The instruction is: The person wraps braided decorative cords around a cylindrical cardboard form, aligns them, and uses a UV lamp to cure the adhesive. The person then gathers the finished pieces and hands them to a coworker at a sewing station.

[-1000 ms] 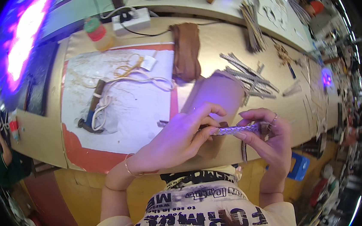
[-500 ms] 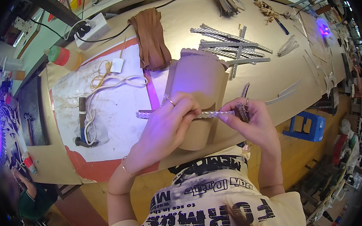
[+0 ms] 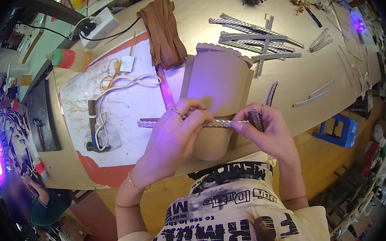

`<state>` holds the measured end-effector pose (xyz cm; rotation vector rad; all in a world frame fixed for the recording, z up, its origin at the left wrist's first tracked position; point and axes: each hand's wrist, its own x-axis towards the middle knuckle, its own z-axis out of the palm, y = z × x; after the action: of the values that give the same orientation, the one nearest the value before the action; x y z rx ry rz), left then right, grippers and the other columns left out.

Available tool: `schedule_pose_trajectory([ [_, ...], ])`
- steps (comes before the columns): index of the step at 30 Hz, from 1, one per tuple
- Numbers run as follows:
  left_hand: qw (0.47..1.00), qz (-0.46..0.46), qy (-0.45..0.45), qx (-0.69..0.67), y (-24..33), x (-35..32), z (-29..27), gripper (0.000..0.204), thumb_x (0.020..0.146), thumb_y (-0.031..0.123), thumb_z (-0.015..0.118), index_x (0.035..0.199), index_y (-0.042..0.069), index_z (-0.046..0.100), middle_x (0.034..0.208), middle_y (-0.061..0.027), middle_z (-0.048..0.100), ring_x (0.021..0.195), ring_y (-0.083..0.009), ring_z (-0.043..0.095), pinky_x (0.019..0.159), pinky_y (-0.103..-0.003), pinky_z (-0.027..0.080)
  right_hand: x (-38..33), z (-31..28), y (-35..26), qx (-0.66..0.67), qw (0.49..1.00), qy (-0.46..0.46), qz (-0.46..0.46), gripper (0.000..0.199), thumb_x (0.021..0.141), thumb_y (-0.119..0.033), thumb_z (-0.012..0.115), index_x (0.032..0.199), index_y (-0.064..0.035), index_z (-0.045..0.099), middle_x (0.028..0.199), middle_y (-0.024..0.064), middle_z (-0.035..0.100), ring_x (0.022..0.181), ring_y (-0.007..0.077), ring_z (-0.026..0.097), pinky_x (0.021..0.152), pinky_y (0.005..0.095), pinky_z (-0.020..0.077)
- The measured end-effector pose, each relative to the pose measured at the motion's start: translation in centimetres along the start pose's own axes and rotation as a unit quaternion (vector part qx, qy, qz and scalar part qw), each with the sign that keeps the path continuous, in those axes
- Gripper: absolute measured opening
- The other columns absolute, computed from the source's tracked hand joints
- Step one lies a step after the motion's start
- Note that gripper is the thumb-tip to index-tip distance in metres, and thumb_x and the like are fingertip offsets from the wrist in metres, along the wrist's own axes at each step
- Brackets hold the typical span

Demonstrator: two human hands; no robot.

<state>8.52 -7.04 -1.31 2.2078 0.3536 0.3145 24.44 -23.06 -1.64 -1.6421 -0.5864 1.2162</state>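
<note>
A silver braided strap point(image 3: 220, 123) with a brown backing is stretched between my two hands. My left hand point(image 3: 176, 133) pinches it between thumb and fingers, and one end pokes out past that hand's far left side. My right hand point(image 3: 269, 127) grips it close by, thumb on top; the strap bends back there and its other end stands up beyond the fingers. Under both hands lies a rounded brown cardboard form point(image 3: 217, 79) with a scalloped far edge. A thin brown band crosses the form just behind the strap.
More braided strips point(image 3: 259, 39) lie in a pile beyond the form. A bundle of brown strips point(image 3: 162, 33) rests at its far left. On the white sheet is a hammer point(image 3: 94, 127) with white cord. A blue stool point(image 3: 336, 131) stands right; a co-worker point(image 3: 48, 202) is at lower left.
The whole view has shifted a little, so the table sits farther right. Both hands keep their hold on the strap, with the left one slightly farther left over the form.
</note>
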Motion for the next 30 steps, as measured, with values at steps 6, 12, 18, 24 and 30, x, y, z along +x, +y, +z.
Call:
schedule_pose_trajectory([
  [6, 0.998, 0.038, -0.022, 0.042, -0.3, 0.2, 0.0, 0.032, 0.077, -0.004, 0.059, 0.106, 0.009, 0.063, 0.108, -0.0122, 0.054, 0.083, -0.0283, 0.060, 0.071, -0.038, 0.050, -0.2, 0.5, 0.1, 0.081, 0.996, 0.028, 0.027, 0.009, 0.085, -0.002, 0.067, 0.093, 0.0015, 0.065, 0.081, 0.0008, 0.065, 0.069, 0.0020, 0.053, 0.059, 0.0167, 0.0401],
  [12, 0.994, 0.005, -0.084, 0.068, 0.2, 0.5, -0.5, 0.037, 0.077, -0.002, 0.057, 0.110, 0.012, 0.064, 0.120, -0.0135, 0.052, 0.092, -0.0302, 0.060, 0.076, -0.040, 0.050, -0.5, 1.0, -0.2, 0.031, 0.999, 0.035, 0.028, 0.019, 0.082, -0.002, 0.072, 0.098, 0.0026, 0.064, 0.080, 0.0008, 0.065, 0.071, 0.0038, 0.056, 0.064, 0.0177, 0.0442],
  [18, 0.996, 0.059, -0.064, 0.033, -0.9, 0.8, -0.7, 0.035, 0.075, 0.004, 0.061, 0.108, 0.016, 0.066, 0.124, -0.0123, 0.051, 0.110, -0.0315, 0.052, 0.095, -0.046, 0.039, 0.0, 0.2, -0.4, -0.006, 0.998, -0.058, 0.010, 0.020, 0.082, -0.002, 0.072, 0.100, 0.0025, 0.064, 0.088, 0.0004, 0.064, 0.073, 0.0038, 0.056, 0.066, 0.0197, 0.0458],
  [24, 0.983, 0.136, -0.024, 0.123, -2.2, 1.4, -0.5, 0.038, 0.068, 0.003, 0.065, 0.103, 0.017, 0.068, 0.131, -0.0081, 0.050, 0.122, -0.0320, 0.046, 0.104, -0.048, 0.027, -0.1, 0.0, -1.1, -0.213, 0.958, -0.025, -0.190, 0.033, 0.074, 0.005, 0.073, 0.104, -0.0043, 0.066, 0.087, 0.0052, 0.064, 0.072, 0.0111, 0.059, 0.063, 0.0243, 0.0474],
  [30, 0.972, 0.104, 0.124, 0.172, -1.8, 0.1, 1.4, 0.027, 0.074, 0.005, 0.068, 0.099, 0.015, 0.064, 0.121, -0.0056, 0.057, 0.114, -0.0251, 0.052, 0.105, -0.046, 0.028, 0.5, 0.5, -1.3, -0.393, 0.838, 0.049, -0.376, 0.040, 0.068, 0.003, 0.071, 0.106, -0.0099, 0.068, 0.087, 0.0075, 0.063, 0.065, 0.0214, 0.061, 0.056, 0.0303, 0.0498],
])
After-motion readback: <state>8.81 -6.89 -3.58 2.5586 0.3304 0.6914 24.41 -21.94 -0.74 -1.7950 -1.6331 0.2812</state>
